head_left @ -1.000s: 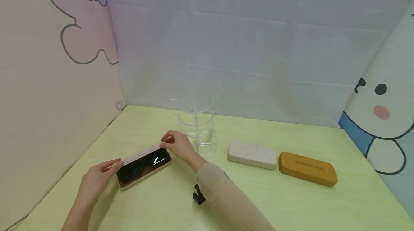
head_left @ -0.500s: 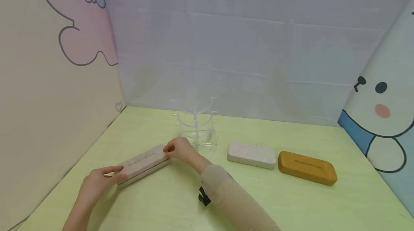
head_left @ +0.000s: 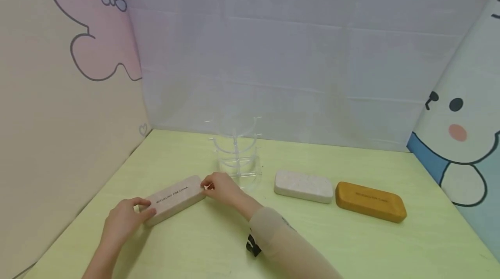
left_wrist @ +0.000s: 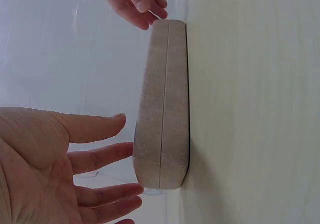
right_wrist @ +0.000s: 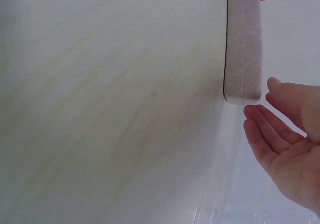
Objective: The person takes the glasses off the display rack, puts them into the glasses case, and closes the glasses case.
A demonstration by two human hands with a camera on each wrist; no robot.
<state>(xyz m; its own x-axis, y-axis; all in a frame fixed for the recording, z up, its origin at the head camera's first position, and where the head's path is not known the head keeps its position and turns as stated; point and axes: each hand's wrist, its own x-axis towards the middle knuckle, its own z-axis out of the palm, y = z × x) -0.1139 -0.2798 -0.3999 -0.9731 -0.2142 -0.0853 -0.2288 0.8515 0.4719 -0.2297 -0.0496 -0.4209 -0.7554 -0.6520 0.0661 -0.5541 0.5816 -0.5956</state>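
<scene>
A closed pale pink glasses case (head_left: 174,203) with dark lettering on its lid lies slantwise on the table, left of the middle. At its near left end is my left hand (head_left: 122,223), thumb and fingers spread loosely. The left wrist view shows the thumb clear of the case (left_wrist: 162,103) and the fingertips at its end; whether they touch cannot be told. My right hand (head_left: 222,188) hovers by the far right end, fingers gently bent. In the right wrist view, a slim gap shows between the right hand (right_wrist: 290,139) and the case corner. The sunglasses are hidden inside.
A clear plastic display stand (head_left: 237,157) stands behind the right hand. A whitish case (head_left: 304,186) and a mustard-yellow case (head_left: 371,201) lie to the right on the pale yellow table (head_left: 203,248). Printed cloth walls border the back and sides.
The case's lid has come down over the dark sunglasses and is now shut. My right hand has moved slightly right and nearer, off the case; the left fingers have loosened at the other end.
</scene>
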